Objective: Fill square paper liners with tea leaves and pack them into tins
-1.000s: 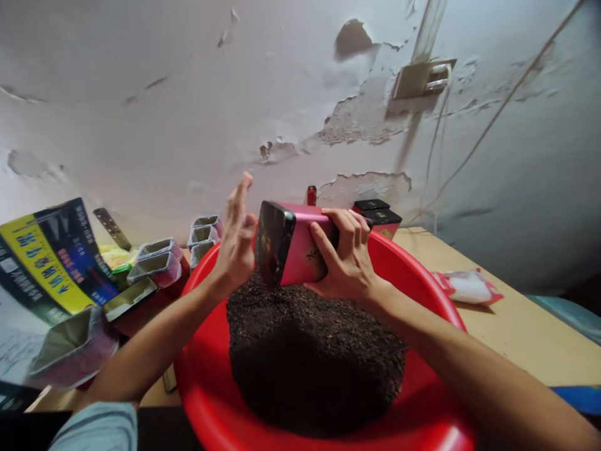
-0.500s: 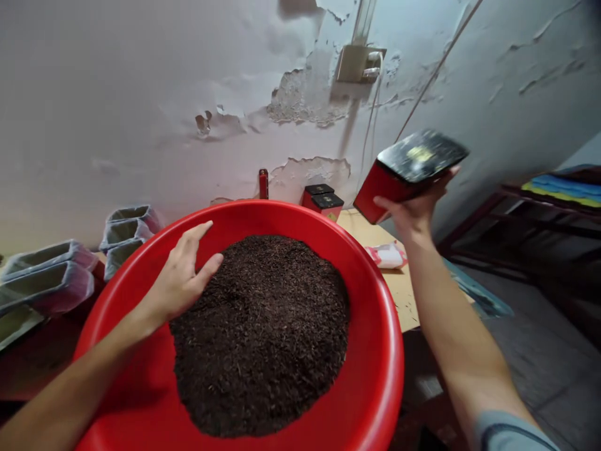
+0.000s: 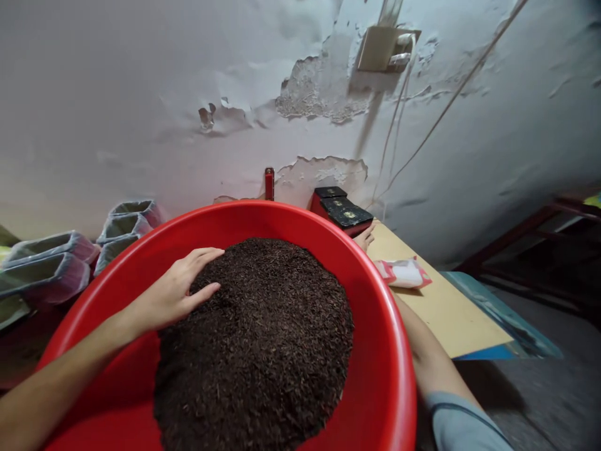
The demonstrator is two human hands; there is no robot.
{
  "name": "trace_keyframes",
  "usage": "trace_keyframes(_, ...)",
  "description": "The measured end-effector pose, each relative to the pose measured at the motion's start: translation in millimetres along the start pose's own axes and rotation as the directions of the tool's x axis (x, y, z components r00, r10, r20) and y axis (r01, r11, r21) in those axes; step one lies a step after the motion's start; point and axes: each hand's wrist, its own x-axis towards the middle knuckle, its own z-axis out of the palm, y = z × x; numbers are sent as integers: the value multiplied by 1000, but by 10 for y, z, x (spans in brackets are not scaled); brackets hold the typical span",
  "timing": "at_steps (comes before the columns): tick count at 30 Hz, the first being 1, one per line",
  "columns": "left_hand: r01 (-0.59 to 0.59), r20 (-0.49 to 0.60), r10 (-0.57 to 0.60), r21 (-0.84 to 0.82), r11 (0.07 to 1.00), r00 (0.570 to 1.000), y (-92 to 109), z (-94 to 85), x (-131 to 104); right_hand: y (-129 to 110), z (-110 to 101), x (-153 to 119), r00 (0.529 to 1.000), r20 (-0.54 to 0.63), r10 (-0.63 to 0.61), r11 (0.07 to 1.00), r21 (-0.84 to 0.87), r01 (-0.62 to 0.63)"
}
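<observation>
A large red basin (image 3: 375, 351) holds a heap of dark, dry, needle-like tea leaves or similar material (image 3: 263, 338). My left hand (image 3: 183, 288) is open, hovering at the heap's left edge with thumb and fingers apart, holding nothing. Beyond the basin's far right rim, my right hand (image 3: 365, 237) grips the lower right side of a red box with a black lid (image 3: 350, 214); the rim hides part of that hand and the forearm. This box stands against other red boxes with black lids (image 3: 330, 191) by the wall.
At left stand several open containers lined with clear plastic (image 3: 56, 266). A red-and-white packet (image 3: 404, 273) lies on the light board (image 3: 451, 313) to the right. A small red cylinder-like item (image 3: 269, 183) stands behind the basin. Cords hang from a wall socket (image 3: 385, 49).
My right hand has lowered the black-lidded box from the air to the spot beside the other boxes. My left hand stays over the heap. The view has shifted right.
</observation>
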Motion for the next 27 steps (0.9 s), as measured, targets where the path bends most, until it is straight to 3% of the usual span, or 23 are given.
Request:
trace_keyframes(2,-3,5,3,-1,1000,1000,12,-4,-6,-13,83,-50,998,-23,56,998,11,-55)
trace_keyframes(4,-17,-1,17,-12,1000,1000,19,-9,-8,-26,19,-53,999,-9,43,999,29,-43)
trace_keyframes(8,-88,-32,87,-30,996,996,20,-65,-8,-209,-528,119,988,25,-150,988,50,149)
trace_keyframes(9,-104,-40,103,-23,994,994,24,-94,-13,-321,-701,154,972,-12,-236,970,48,236)
trace_keyframes(10,-115,-51,115,-10,993,992,35,-129,-21,-466,-859,161,922,-94,-376,924,41,381)
trace_keyframes(11,-124,-63,124,8,992,990,56,-170,-36,-643,-988,126,837,-166,-521,847,19,531)
trace_keyframes(13,-129,-89,133,46,991,987,135,-265,-83,-1076,-1114,-100,611,-190,-768,629,-49,776)
trace_keyframes(15,-121,-98,130,91,988,987,247,-365,-150,-1555,-1046,-554,349,-62,-935,350,-13,937)
trace_keyframes(18,-5,-58,20,237,971,998,345,-511,-273,-2202,-698,-1568,-43,195,-980,-28,77,997)
trace_keyframes(20,117,-61,-101,393,912,993,255,-620,-410,-2525,-400,-2322,-245,345,-906,-209,138,968)
trace_keyframes(22,279,-105,-264,512,812,959,3,-745,-648,-2752,-86,-3016,-354,435,-828,-293,202,934)
trace_keyframes(24,462,-172,-450,561,687,877,-391,-864,-993,-2902,228,-3580,-388,485,-783,-286,274,918)
trace_keyframes(25,560,-219,-541,554,616,812,-621,-908,-1193,-2956,376,-3805,-396,500,-770,-274,302,913)
trace_keyframes(27,691,-345,-616,517,505,709,-1084,-946,-1599,-3038,630,-4154,-403,531,-745,-244,345,906)
